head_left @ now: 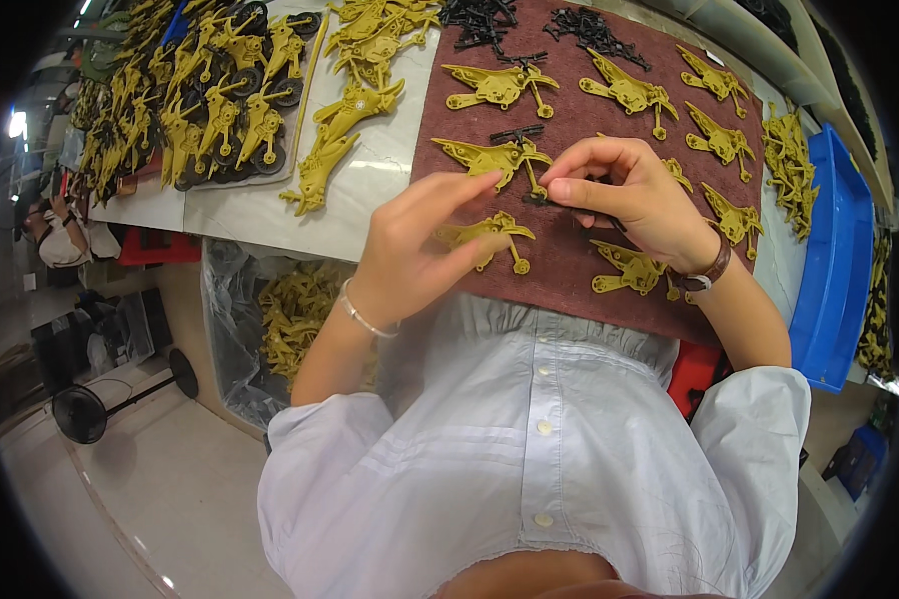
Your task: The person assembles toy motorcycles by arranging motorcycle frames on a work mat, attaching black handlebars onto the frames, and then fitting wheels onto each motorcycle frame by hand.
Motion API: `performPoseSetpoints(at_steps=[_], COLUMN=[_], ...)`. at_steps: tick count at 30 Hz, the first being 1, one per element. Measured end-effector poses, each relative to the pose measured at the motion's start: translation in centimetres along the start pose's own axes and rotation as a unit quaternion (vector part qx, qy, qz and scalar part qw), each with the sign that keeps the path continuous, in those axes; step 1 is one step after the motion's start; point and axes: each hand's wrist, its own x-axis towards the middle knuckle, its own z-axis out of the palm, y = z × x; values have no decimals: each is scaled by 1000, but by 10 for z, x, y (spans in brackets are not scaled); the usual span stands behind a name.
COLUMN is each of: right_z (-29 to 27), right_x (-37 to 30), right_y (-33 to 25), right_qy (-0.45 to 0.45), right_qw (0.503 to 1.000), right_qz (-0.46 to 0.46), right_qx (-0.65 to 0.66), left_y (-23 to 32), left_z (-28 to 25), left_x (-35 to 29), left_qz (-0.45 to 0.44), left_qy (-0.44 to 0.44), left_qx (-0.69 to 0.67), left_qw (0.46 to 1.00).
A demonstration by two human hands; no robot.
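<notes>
Over the maroon cloth (569, 120), my right hand (639, 195) pinches a small black plastic part (536, 200) between thumb and fingertips. Part of it is hidden by the fingers. My left hand (415, 240) is open beside it, thumb and fingers spread with nothing between them. Just beyond the fingertips lies a yellow toy motorcycle body shell (484, 156) with a black piece (516, 133) on its upper edge. Another yellow shell (509, 228) lies partly covered by my left hand. Several similar shells are laid out in rows, one of them (499, 86) further back with its own black piece.
Black parts form two heaps, one (477, 22) at the back left of the cloth, another (594, 35) beside it. Wheeled yellow toys (235, 110) crowd the left. A blue tray (829, 270) stands at the right edge. Below the table, a plastic-lined container (232, 329) holds yellow parts.
</notes>
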Motion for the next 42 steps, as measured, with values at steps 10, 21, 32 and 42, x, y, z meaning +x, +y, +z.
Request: performPoseSetpoints(at_steps=[10,21,32,42], right_z=[23,16,22,25], right_x=[2,7,20,20], right_y=[-4,-4,20,18], right_qy=[7,-2,7,1], right_qw=[999,910,815,787], right_qz=[-23,-260,-281,-256], right_qx=[43,-322,-506,-562], left_y=[7,2,-16,-11], left_z=[20,20,-8,-9], left_x=[11,-15,-26,-18], left_qz=[72,-142,-35,34], left_qy=[162,120,-68,-114], left_qx=[-63,-293,71,129], left_qw=[982,938,995,985])
